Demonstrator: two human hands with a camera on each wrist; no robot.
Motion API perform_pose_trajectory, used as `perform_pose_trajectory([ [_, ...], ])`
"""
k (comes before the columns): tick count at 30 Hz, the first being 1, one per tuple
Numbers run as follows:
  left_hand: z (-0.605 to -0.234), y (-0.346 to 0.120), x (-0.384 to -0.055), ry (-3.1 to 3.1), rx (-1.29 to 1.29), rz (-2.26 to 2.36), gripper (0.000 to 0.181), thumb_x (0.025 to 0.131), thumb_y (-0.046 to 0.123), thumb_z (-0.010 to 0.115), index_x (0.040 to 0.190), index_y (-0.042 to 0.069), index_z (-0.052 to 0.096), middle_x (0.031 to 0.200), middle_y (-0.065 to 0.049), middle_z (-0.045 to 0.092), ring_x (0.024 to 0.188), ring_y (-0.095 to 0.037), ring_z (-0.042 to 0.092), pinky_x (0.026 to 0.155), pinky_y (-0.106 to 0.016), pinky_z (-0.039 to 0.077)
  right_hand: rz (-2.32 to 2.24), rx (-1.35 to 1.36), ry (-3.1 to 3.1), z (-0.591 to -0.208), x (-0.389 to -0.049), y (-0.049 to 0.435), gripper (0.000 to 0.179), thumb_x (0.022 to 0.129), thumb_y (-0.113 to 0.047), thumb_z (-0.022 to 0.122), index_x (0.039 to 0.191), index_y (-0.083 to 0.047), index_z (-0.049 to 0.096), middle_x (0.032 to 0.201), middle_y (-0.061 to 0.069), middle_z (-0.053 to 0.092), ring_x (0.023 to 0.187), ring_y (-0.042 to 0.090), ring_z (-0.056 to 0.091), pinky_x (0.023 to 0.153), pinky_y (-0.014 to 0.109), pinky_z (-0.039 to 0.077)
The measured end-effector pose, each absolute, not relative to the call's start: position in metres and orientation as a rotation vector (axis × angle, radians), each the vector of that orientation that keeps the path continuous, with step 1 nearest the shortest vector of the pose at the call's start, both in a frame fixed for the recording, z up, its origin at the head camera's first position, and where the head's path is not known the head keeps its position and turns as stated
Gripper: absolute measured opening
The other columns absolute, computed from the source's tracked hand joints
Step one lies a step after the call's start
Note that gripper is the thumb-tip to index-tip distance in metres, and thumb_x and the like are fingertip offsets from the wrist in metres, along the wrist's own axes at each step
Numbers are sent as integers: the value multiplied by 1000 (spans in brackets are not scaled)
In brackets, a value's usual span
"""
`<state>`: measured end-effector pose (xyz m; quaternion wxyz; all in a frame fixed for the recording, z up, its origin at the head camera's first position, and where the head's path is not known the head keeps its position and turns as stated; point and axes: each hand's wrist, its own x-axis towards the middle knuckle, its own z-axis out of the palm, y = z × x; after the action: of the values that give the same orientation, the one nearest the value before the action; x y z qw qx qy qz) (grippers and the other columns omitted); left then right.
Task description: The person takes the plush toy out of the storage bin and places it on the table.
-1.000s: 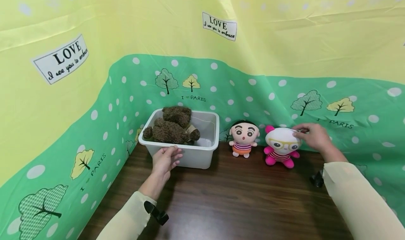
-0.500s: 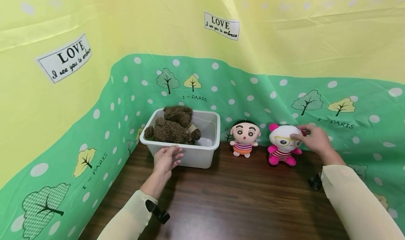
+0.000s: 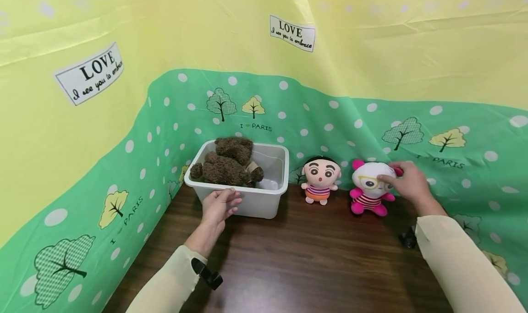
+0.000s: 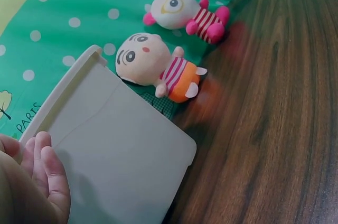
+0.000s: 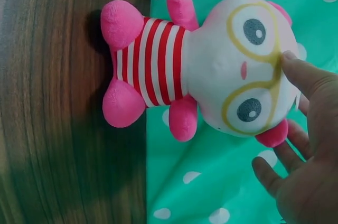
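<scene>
In the head view, my left hand (image 3: 218,207) holds the front rim of a light grey plastic tub (image 3: 251,205), thumb at the rim and fingers outside the wall. A brown plush bear (image 3: 227,168) lies inside the tub's left part. My right hand (image 3: 410,184) grips the white head of a plush panda (image 3: 371,187) with yellow glasses, pink limbs and a red-striped body. The right wrist view shows the thumb (image 5: 303,73) on the panda's forehead and the other fingers behind the head. The panda sits upright against the cloth backdrop.
Between tub and panda sits a plush boy doll (image 3: 321,180) in a striped top and orange shorts. A yellow and green printed cloth (image 3: 330,125) hangs behind and to the left. The dark wooden table (image 3: 297,258) stretches out in front.
Since a second ago the panda has shifted slightly right and straightened, and my right thumb has come onto the front of its head. My left hand stays at the tub's rim.
</scene>
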<state>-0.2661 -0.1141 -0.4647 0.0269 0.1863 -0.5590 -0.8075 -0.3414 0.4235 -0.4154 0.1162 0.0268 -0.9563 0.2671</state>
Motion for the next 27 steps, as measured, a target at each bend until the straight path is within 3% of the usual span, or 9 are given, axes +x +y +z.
perform_pose_trajectory([
  [8, -467, -113, -264, -1726, 578, -2496, 21, 93, 19, 72, 105, 8, 58, 90, -1, 80, 74, -11, 76, 58, -23, 57, 745, 91, -2817, -420, -335, 425, 77, 93, -48, 73, 139, 10, 50, 135, 38, 48, 118, 54, 47, 90, 71, 45],
  [19, -465, -116, -264, -1739, 577, -2514, 22, 94, 19, 71, 105, 8, 56, 92, -3, 80, 75, -11, 76, 58, -23, 56, 758, 131, -2837, -394, -331, 418, 83, 91, -54, 74, 144, 6, 49, 148, 38, 40, 134, 59, 35, 101, 76, 36],
  [27, -459, -120, -264, -1743, 560, -2560, 22, 95, 18, 70, 108, 9, 56, 91, -1, 80, 78, -11, 76, 61, -24, 58, 710, 235, -2805, -358, -329, 373, 71, 92, -46, 76, 143, -2, 53, 148, 30, 44, 134, 53, 40, 99, 72, 40],
])
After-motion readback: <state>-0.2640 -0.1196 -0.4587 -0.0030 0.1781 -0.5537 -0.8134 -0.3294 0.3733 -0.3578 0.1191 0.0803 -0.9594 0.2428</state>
